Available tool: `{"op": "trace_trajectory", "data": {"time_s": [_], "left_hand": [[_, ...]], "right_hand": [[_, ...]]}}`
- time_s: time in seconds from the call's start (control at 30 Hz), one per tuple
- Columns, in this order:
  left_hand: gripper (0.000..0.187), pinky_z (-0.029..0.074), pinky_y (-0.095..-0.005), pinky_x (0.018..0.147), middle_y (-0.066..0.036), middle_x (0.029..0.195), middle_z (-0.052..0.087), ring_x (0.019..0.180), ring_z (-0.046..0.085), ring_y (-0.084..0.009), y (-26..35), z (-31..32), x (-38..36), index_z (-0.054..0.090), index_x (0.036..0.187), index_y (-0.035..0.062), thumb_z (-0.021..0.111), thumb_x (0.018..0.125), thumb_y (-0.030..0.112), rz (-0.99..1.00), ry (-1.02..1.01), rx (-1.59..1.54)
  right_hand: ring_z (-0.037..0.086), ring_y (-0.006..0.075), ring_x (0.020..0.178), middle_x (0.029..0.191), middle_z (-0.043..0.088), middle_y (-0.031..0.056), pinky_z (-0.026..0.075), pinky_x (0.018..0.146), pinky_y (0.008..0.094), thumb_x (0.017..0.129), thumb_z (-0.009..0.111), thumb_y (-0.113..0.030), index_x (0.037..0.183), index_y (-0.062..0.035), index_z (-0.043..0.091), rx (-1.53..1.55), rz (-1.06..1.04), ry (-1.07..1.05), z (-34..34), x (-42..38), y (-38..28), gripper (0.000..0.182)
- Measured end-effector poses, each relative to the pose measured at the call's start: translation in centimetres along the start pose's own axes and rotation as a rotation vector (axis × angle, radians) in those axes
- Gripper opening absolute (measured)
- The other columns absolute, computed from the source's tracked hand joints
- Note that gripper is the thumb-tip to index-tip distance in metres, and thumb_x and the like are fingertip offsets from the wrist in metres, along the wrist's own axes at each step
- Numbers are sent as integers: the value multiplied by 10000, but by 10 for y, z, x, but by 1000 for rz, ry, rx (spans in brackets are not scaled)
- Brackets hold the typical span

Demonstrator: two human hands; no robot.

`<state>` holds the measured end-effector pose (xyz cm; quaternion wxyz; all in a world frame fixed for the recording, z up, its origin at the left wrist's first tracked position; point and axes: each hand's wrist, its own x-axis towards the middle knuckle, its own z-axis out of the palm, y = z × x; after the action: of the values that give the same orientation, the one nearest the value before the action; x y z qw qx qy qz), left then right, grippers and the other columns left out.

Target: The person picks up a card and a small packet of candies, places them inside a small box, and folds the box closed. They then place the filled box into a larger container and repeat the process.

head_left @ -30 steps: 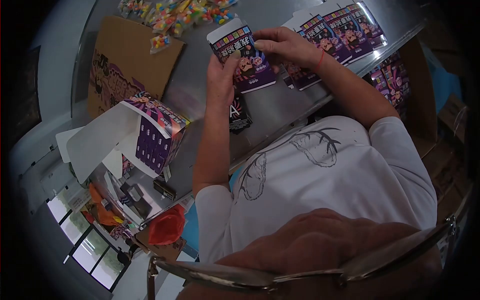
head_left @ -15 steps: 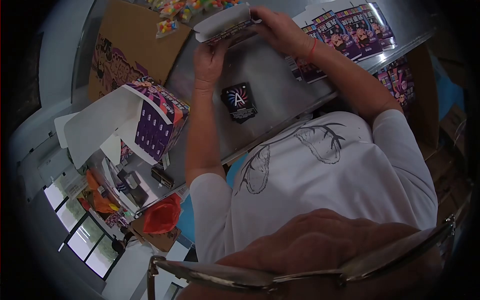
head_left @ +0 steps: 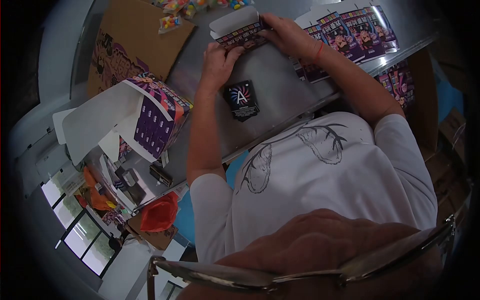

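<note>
Between my two hands is a small printed carton (head_left: 244, 35), its white flap standing up on the far side. My left hand (head_left: 218, 64) closes on its left end, thumb against the printed front. Around the right end, my right hand (head_left: 289, 37) is closed, a red band on its wrist. A stack of black cards (head_left: 241, 100) with a large letter A on top lies on the metal table (head_left: 280, 95), just nearer to me than the carton. Flat purple cartons (head_left: 345, 37) lie overlapping to the right of my right hand.
At the left stands a larger purple display box (head_left: 155, 120) with its white lid open. Behind it is a brown cardboard sheet (head_left: 145, 40). Bags of colourful candy (head_left: 170, 22) lie at the far edge. A red plastic bag (head_left: 159, 212) hangs low on the left.
Both hands have moved slightly right and nearer to me with the carton. Its printed front has tilted more into view, and my left thumb now lies along it.
</note>
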<state>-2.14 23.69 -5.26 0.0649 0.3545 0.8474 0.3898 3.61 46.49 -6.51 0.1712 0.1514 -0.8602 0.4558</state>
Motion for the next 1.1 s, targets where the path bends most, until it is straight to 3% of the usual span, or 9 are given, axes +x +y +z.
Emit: {"op": "trace_trajectory", "data": {"time_s": [0.07, 0.13, 0.23, 0.3, 0.43, 0.53, 0.7, 0.83, 1.1], "left_hand": [[365, 437, -315, 835, -98, 1051, 598, 972, 545, -165, 0, -3, -1, 583, 1107, -8, 549, 929, 309, -53, -10, -102], [364, 433, -294, 808, -49, 1075, 581, 943, 544, -143, 9, -6, 0, 529, 1180, 11, 509, 964, 302, -232, 174, -823], [305, 422, -266, 788, -8, 1081, 581, 925, 536, -111, 6, -11, 5, 532, 1188, 49, 498, 974, 264, -188, 67, -824], [298, 420, -258, 783, -5, 1065, 585, 916, 534, -102, 4, -13, 7, 539, 1180, 52, 499, 973, 262, -207, 41, -846], [184, 406, -210, 683, 26, 923, 585, 773, 484, -43, 12, -15, 12, 585, 1071, 57, 574, 932, 178, -286, 42, -938], [183, 423, -210, 656, 16, 919, 591, 762, 505, -54, 25, -21, 14, 585, 1058, 38, 618, 895, 114, -292, 151, -868], [165, 454, -222, 670, -6, 941, 600, 786, 542, -75, 19, -18, 14, 597, 1032, 21, 629, 884, 87, -74, 248, -678], [118, 469, -209, 696, -11, 920, 604, 791, 551, -71, 21, -21, 11, 626, 969, 16, 647, 867, 72, -15, 233, -578], [106, 478, -224, 702, -44, 917, 625, 783, 576, -100, 21, -18, 10, 649, 933, 24, 673, 848, 82, 96, 308, -351]], "right_hand": [[580, 419, 863, 912, 605, 219, 467, 706, 435, 888, 579, -125, 1105, -23, 458, 1, 61, -59, -5, -3, -3, 269], [583, 404, 903, 961, 607, 219, 478, 744, 402, 899, 564, -109, 1150, -8, 465, 6, 134, -119, -6, -7, -5, 288], [618, 326, 884, 960, 621, 182, 483, 751, 364, 913, 552, -130, 1178, -4, 482, 49, 90, -107, -6, -5, -4, 301], [624, 263, 755, 872, 633, 168, 487, 695, 363, 911, 564, -217, 1109, -10, 547, 452, 109, -9, -12, -2, -9, 287], [606, 172, 715, 832, 641, 133, 489, 705, 306, 919, 551, -248, 1082, -8, 600, 384, 100, 50, -19, 9, -19, 293], [624, 198, 699, 796, 646, 130, 496, 676, 303, 907, 569, -245, 1040, -10, 613, 171, 115, -49, -22, 23, -26, 273], [646, 259, 698, 798, 654, 133, 502, 629, 327, 867, 626, -179, 1019, -45, 623, 135, -54, 133, -14, 28, -23, 203], [656, 259, 725, 820, 653, 122, 506, 645, 337, 858, 631, -139, 1002, -49, 623, 78, 18, 30, -21, 24, -28, 171], [662, 248, 754, 863, 654, 108, 507, 661, 345, 870, 621, -153, 995, -54, 624, -47, -260, 133, -20, 24, -24, 160]]}}
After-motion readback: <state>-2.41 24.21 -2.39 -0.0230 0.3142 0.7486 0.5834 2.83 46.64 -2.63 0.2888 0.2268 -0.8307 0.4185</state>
